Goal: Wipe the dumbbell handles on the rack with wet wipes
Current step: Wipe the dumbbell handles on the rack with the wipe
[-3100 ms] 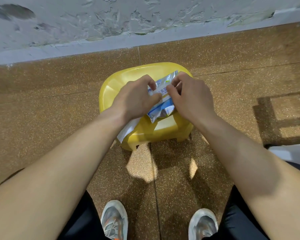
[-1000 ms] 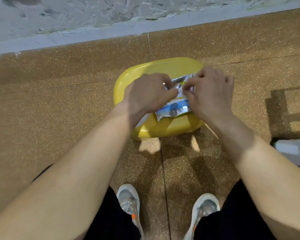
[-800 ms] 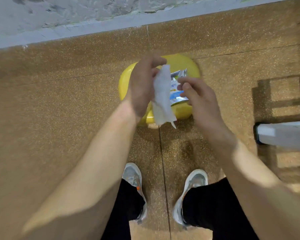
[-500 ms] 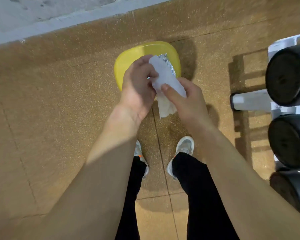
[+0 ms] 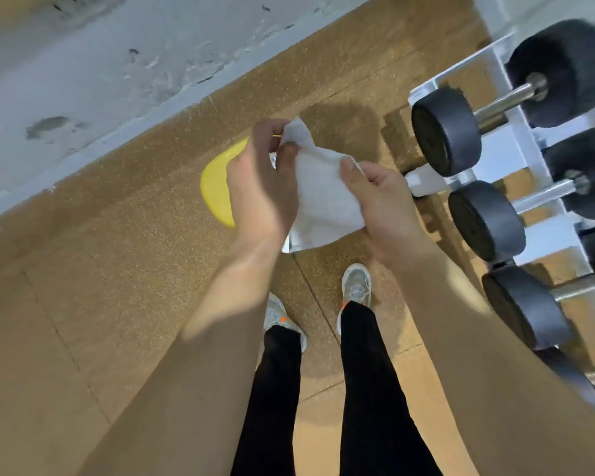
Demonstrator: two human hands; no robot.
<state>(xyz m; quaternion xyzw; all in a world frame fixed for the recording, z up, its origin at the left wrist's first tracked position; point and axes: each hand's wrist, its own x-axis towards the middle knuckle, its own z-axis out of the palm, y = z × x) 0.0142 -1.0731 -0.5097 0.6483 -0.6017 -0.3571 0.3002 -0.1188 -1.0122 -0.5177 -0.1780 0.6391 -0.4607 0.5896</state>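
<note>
Standing over a speckled brown floor [image 5: 83,304], person seen from above, both hands raised at chest height.

Left to right: yellow stool [image 5: 217,187] at about 10 o'clock of frame centre, mostly hidden behind the left hand [image 5: 258,187]. Left hand pinches the upper corner of a white wet wipe [image 5: 323,201] between thumb and fingers. Right hand [image 5: 382,201] grips the wipe's opposite edge, thumb on top, fingers curled under. Wipe is stretched between the two hands, partly unfolded, lower edge hanging loose.

At 2 to 4 o'clock: white rack [image 5: 516,149] with black dumbbells [image 5: 443,132] lying on it, steel handles [image 5: 505,101] bare and pointing away from the person. No handle touched yet; wipe is near the rack but apart from it.

Judgement on the step in hand: finish opening the wipe flat, then fold it over the palm of one hand so it wraps round a bar. Start at the nearest handle and rub along its whole length, turning the grip to reach the underside.

Room: rubber-type floor tiles with visible seams, grey wall [image 5: 100,46] at 11 o'clock, paint chipped and stained. Frame is somewhat motion-blurred.
</note>
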